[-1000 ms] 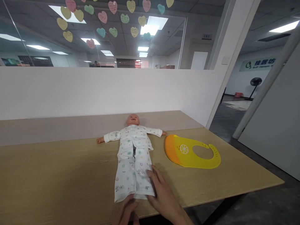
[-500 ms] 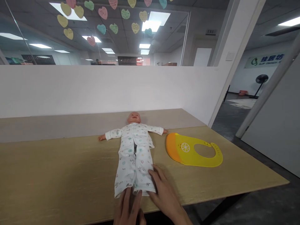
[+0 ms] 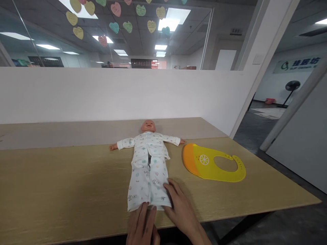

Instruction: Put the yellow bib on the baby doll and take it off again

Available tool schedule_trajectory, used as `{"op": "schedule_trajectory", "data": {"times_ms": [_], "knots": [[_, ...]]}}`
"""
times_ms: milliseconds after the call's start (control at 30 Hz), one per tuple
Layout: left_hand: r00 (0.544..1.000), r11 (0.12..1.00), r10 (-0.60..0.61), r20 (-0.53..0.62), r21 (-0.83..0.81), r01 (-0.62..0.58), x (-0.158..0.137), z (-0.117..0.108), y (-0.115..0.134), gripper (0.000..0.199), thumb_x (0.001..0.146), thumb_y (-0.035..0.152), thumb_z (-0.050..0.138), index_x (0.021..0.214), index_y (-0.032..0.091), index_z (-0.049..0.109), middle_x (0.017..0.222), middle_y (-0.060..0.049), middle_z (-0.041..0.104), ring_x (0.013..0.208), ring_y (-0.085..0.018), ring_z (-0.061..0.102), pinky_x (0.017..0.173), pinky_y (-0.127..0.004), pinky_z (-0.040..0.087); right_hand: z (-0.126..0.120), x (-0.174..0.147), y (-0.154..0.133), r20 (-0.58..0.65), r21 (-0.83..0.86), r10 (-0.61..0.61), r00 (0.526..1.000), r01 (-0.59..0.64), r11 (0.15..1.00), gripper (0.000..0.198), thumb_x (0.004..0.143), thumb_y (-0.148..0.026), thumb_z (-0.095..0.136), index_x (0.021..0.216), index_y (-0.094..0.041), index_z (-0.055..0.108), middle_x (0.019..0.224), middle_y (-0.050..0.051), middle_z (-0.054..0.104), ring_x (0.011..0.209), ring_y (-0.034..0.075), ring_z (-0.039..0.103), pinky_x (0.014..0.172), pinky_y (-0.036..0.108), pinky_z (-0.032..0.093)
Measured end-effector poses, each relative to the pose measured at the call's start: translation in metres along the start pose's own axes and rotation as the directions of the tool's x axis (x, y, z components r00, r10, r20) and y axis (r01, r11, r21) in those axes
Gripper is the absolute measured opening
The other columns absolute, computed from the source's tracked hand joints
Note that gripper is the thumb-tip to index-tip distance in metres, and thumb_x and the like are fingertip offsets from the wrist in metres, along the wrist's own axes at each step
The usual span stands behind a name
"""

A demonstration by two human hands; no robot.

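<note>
Your right hand spreads against the trousers, seemingly steadying them; your left hand, fingers parted, is at the hem.

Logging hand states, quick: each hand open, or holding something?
Left hand: open, at the bottom edge of the white patterned fabric trousers.
Right hand: open, loosely curved along their side.

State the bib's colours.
Yellow bib, orange at one end, with white citrus-slice print; best in head view.
</note>
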State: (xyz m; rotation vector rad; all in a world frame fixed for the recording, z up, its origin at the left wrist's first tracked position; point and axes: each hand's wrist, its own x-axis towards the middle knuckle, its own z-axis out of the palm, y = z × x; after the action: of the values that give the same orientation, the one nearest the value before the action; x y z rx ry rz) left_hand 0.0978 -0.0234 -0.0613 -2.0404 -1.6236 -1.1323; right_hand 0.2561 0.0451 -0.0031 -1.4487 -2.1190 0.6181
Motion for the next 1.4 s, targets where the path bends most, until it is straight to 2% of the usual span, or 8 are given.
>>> {"op": "schedule_trajectory", "data": {"times_ms": [367,600,800,1000,1100,1233,1333,1400], "knots": [[0.993,0.995,-0.024,0.119,0.102,0.012,0.019,-0.003,0.013,0.057,0.081,0.019,0.049,0.136,0.029,0.045,0.128,-0.014,0.052,0.116,-0.034,0.05,0.086,-0.045,0.048,0.003,0.0,0.004,0.007,-0.003,-0.011,1.0,0.011,1.0,0.064,0.065,-0.011,0.049,0.129,-0.017,0.049,0.144,0.009,0.036,0.134,0.022,0.032,0.112,0.039,0.029],[0.979,0.982,-0.022,0.203,0.191,-0.017,0.045,-0.005,0.001,0.053,0.087,0.03,0.049,0.139,0.021,0.042,0.078,-0.005,0.063,0.072,-0.019,0.059,0.07,-0.032,0.046,0.001,0.0,0.002,-0.026,0.029,-0.03,0.999,0.031,0.999,0.057,0.07,-0.015,0.051,0.127,-0.018,0.051,0.141,0.01,0.04,0.132,0.024,0.035,0.11,0.04,0.033],[0.983,0.964,-0.025,0.184,0.263,-0.025,0.045,-0.002,-0.003,0.048,0.089,0.026,0.046,0.136,0.016,0.046,0.066,-0.004,0.063,0.065,-0.021,0.06,0.068,-0.033,0.044,-0.005,-0.001,-0.003,-0.002,0.0,-0.038,0.999,0.038,0.999,0.05,0.078,-0.02,0.049,0.128,-0.016,0.051,0.142,0.012,0.04,0.132,0.024,0.035,0.11,0.04,0.032],[0.983,0.978,-0.006,0.182,0.207,-0.033,0.046,-0.006,0.0,0.048,0.09,0.027,0.042,0.138,0.021,0.044,0.098,-0.011,0.069,0.083,-0.023,0.062,0.08,-0.037,0.047,-0.004,-0.001,-0.003,-0.012,0.008,-0.072,0.997,0.072,0.997,0.044,0.087,-0.033,0.046,0.127,-0.017,0.053,0.14,0.012,0.042,0.131,0.025,0.037,0.108,0.042,0.034],[0.984,0.976,0.0,0.179,0.213,-0.039,0.042,-0.007,0.009,0.05,0.09,0.026,0.043,0.139,0.02,0.041,0.1,-0.011,0.069,0.094,-0.025,0.061,0.084,-0.04,0.046,-0.003,-0.002,-0.003,-0.021,0.029,-0.084,0.996,0.085,0.996,0.044,0.088,-0.038,0.045,0.126,-0.018,0.054,0.139,0.012,0.044,0.13,0.025,0.038,0.108,0.042,0.034],[0.979,0.999,0.052,0.196,-0.024,-0.048,0.029,-0.019,0.007,0.048,0.089,0.028,0.046,0.136,0.019,0.045,0.113,-0.011,0.066,0.102,-0.025,0.062,0.086,-0.037,0.048,-0.007,-0.004,-0.002,-0.043,0.167,-0.097,0.994,0.103,0.981,0.042,0.081,-0.031,0.055,0.121,-0.019,0.057,0.138,0.011,0.046,0.128,0.024,0.042,0.108,0.04,0.034],[0.98,0.959,-0.078,0.183,-0.256,0.124,0.032,-0.032,-0.022,0.038,0.089,0.031,0.045,0.124,0.021,0.054,0.109,-0.007,0.069,0.1,-0.019,0.064,0.086,-0.029,0.05,-0.01,0.003,0.007,-0.072,0.399,-0.086,0.994,0.107,0.911,0.036,0.08,-0.034,0.057,0.112,-0.02,0.061,0.131,0.01,0.053,0.122,0.022,0.048,0.106,0.039,0.036],[0.908,0.876,-0.321,0.271,-0.28,0.393,0.051,-0.035,-0.051,0.032,0.09,0.036,0.042,0.113,0.021,0.059,0.09,-0.003,0.072,0.085,-0.018,0.067,0.075,-0.027,0.053,-0.01,0.017,0.018,-0.103,0.515,-0.03,0.994,0.079,0.854,0.032,0.082,-0.036,0.054,0.108,-0.019,0.061,0.12,0.01,0.06,0.113,0.021,0.054,0.1,0.038,0.041]]}}
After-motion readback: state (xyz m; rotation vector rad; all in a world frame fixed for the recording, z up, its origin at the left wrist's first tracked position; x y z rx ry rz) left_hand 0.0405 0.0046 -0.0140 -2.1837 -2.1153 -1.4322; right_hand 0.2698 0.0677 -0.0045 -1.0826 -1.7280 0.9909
